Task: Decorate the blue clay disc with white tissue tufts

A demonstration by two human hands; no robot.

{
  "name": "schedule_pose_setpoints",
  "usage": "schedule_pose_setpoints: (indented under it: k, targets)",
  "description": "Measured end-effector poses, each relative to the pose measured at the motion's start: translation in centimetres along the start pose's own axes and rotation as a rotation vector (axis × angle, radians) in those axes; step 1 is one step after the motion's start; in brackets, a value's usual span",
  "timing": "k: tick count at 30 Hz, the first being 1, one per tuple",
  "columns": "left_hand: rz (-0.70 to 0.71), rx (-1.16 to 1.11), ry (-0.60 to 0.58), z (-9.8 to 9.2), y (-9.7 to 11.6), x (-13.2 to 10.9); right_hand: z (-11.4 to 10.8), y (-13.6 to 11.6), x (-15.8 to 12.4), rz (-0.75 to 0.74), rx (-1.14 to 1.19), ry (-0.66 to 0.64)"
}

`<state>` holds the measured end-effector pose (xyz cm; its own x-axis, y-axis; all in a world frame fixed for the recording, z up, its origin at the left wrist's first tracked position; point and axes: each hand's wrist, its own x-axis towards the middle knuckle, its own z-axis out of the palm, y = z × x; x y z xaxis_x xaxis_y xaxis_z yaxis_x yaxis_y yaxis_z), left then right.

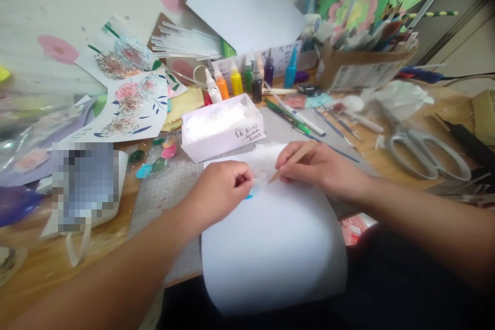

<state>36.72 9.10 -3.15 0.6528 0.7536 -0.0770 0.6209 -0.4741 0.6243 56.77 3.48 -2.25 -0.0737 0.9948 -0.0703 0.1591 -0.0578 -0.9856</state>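
A large white sheet of paper (270, 247) lies in front of me, its near end curling over the table edge. My right hand (323, 167) grips a pale wooden stick (299, 156) whose pointed tip is angled down just above the sheet. Close to that tip, my left hand (226, 183) is closed in a pinch over the paper; a small whitish bit shows at its fingertips, too blurred to name. Under those fingers a small bright blue patch (248, 197) shows. Just beyond both hands stands an open white box (222, 142) with white material inside.
Behind the box stand several paint bottles (235, 80). Grey-handled scissors (421, 152) and brushes (340, 121) lie to the right, before a cardboard box (359, 69) of tools. At left are flower-printed papers (135, 105), paint blobs (145, 170) and a pixelated object (88, 185).
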Motion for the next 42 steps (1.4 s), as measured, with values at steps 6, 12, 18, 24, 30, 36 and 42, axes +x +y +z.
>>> schedule_pose_setpoints:
  k: [6, 12, 18, 24, 30, 36, 42]
  targets:
    - [0.008, 0.027, -0.001, 0.2, 0.0, 0.3, 0.7, 1.1, -0.2, -0.059, -0.055, 0.009]
    - [0.008, 0.035, -0.003, 0.2, 0.1, 0.4, 1.4, 1.2, -0.2, -0.085, -0.112, -0.004]
    - [-0.015, -0.081, -0.026, 0.2, -0.2, 0.4, 1.6, 1.7, -0.2, -0.151, -0.206, 0.009]
    - [-0.106, -0.217, -0.014, -0.9, -0.4, 0.3, 2.3, 1.7, 0.4, -0.175, -0.389, 0.043]
    - [-0.155, -0.334, 0.005, -1.5, -1.3, 0.3, 1.7, 0.9, 1.3, -0.071, -0.315, -0.010]
    - [-0.183, -0.417, 0.071, -1.7, -2.4, 0.9, -3.1, 1.3, 2.5, -0.216, -0.391, 0.229]
    - [-0.157, -0.475, 0.144, -1.8, -2.8, 1.0, -4.9, 1.1, 3.1, -0.271, -0.719, -0.006]
